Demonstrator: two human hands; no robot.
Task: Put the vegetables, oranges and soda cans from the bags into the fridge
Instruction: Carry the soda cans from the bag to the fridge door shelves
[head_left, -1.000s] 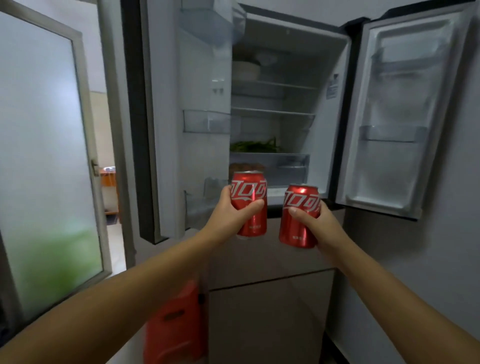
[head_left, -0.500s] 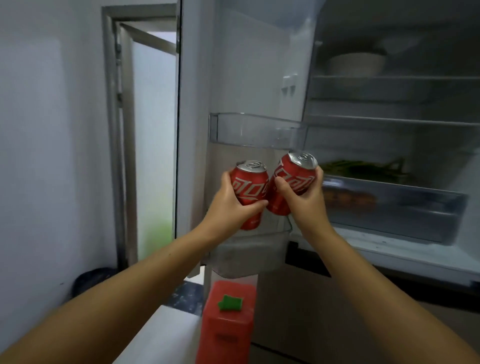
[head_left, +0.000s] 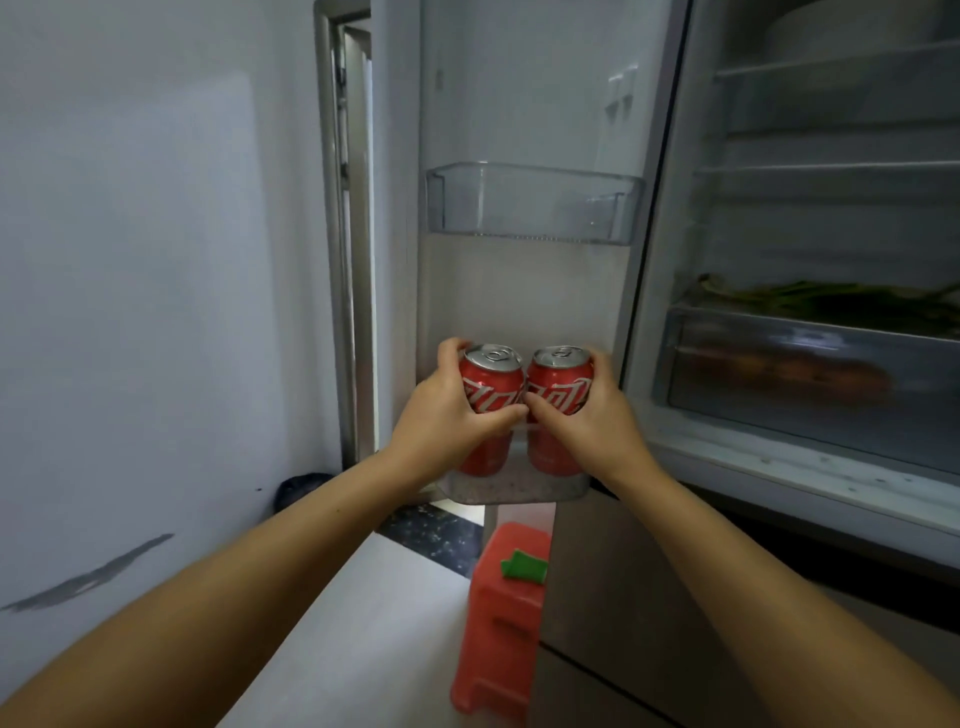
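Two red soda cans stand upright side by side in the lowest clear bin of the open left fridge door. My left hand is wrapped around the left can. My right hand grips the right can. Both cans' bases sit inside the bin, behind its frosted front wall. In the fridge body at the right, green vegetables lie on a shelf above a clear drawer with orange fruit showing through it.
A second clear door bin hangs above the cans. A red plastic stool stands on the floor below the door. A white wall is at the left, with a doorframe beside the fridge door.
Both hands have moved down and forward with the cans, from in front of the door to inside the lowest door bin. The right can has gone from tilted to upright.
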